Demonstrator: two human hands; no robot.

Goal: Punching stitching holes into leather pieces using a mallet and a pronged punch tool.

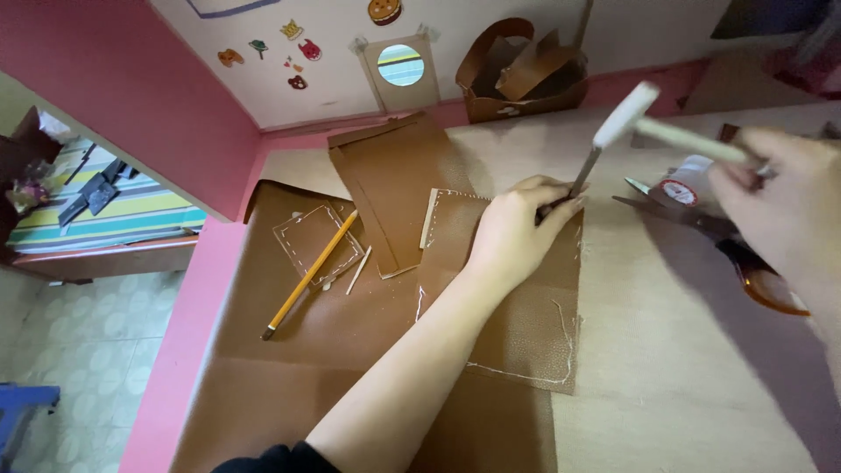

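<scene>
My left hand (517, 232) rests on a brown leather piece (526, 324) with white marked lines and pinches a thin metal punch (585, 172) upright near the piece's far right corner. My right hand (788, 206), blurred at the right edge, grips the wooden handle of a small white-headed mallet (626, 114). The mallet head hovers just above the top of the punch.
A yellow pencil (311, 273) lies on a large brown leather sheet (289, 368) beside a small clear template (317, 241). More leather pieces (394, 184) lie behind. Scissors (745, 254) with amber handles and a tape roll (683, 186) sit at right. A brown leather bag (517, 74) stands by the wall.
</scene>
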